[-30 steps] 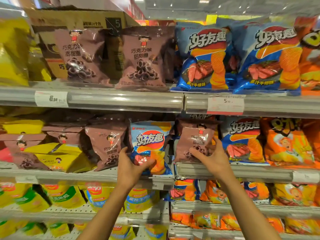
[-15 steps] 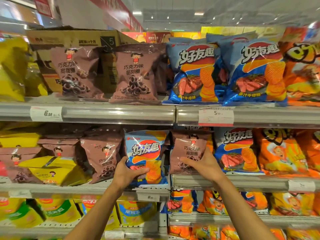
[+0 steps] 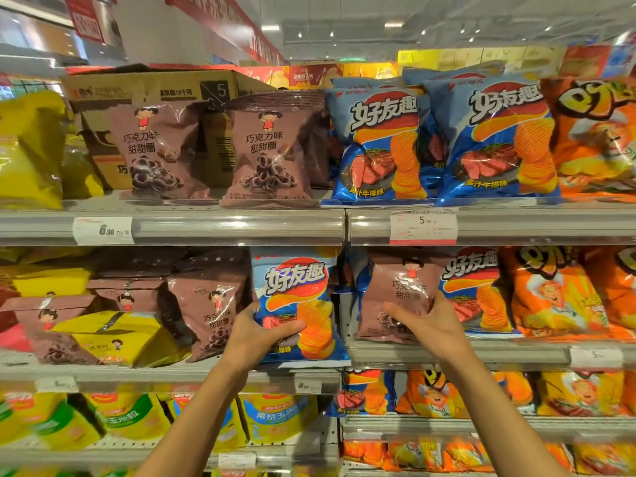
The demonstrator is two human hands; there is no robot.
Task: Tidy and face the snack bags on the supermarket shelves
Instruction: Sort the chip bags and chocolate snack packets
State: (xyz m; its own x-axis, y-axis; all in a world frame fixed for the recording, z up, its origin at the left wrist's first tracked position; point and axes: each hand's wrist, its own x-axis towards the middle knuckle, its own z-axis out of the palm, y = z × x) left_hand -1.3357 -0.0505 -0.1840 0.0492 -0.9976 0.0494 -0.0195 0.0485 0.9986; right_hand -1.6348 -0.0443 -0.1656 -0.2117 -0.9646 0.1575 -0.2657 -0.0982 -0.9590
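- The blue crisp bag (image 3: 296,301) stands upright at the front of the middle shelf's (image 3: 206,373) left bay, held low by the left hand (image 3: 258,335).
- Just right, across the bay divider, stands the brown ring-snack bag (image 3: 395,294), held by the right hand (image 3: 426,321).
- Left of the blue bag, a leaning brown plastic bag (image 3: 206,304); further left, a yellow foil bag (image 3: 113,335) lies, seemingly atop others.
- On the upper shelf (image 3: 241,225), a cardboard carton (image 3: 148,91) sits behind two brown bags.

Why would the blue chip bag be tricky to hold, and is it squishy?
The blue chip bag looks puffed with air, so probably light and squishy; the left hand dents its lower corner. Its shiny film may be slippery. The ridged chips pictured suggest the contents could crush if squeezed.
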